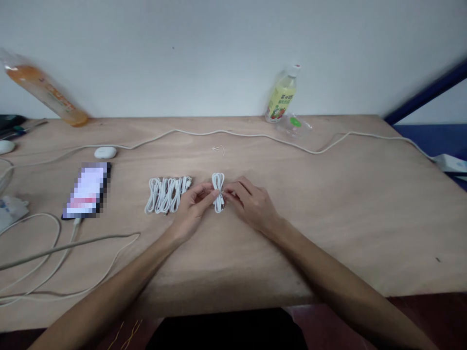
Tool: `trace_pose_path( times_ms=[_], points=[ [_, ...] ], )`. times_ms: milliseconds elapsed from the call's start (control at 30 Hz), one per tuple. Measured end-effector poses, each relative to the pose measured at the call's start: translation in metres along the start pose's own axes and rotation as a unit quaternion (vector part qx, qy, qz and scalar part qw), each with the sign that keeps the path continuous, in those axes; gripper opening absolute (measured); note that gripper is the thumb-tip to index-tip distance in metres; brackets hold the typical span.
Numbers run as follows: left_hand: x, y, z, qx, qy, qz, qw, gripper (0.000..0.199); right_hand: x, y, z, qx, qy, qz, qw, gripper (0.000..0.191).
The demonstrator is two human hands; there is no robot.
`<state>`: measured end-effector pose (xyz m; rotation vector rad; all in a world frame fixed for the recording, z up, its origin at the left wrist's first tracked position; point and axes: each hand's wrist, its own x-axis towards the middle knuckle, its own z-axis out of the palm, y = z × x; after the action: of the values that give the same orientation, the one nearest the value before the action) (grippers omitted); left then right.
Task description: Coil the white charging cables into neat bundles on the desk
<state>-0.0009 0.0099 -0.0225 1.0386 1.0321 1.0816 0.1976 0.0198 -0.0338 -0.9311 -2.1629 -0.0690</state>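
Observation:
A white cable (218,181), coiled into a narrow bundle and drawn in at its middle, stands between my hands over the table. My left hand (193,204) grips its left side between thumb and fingers. At the waist of the bundle, the fingertips of my right hand (253,204) are pinched together on what looks like the end of a thin white twist tie (222,191). Just left of my left hand, several similar white cable bundles (160,195) lie side by side in a row, partly covered by that hand.
Short white tie pieces (220,148) lie beyond the bundle. A phone (86,189) with a charging cable, a white earbud case (105,152) and loose cords occupy the left. A long white cord (241,133) crosses the back, near a yellow-labelled bottle (281,99) and an orange bottle (45,92).

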Motion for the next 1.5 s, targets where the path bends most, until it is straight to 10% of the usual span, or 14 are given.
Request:
trace_pose_path(
  times_ms=[1500],
  points=[
    [-0.003,0.001,0.005,-0.123,0.006,-0.037,0.992,0.033,0.003,-0.006,-0.013,-0.005,0.003,0.001,1.000,0.022]
  ],
)
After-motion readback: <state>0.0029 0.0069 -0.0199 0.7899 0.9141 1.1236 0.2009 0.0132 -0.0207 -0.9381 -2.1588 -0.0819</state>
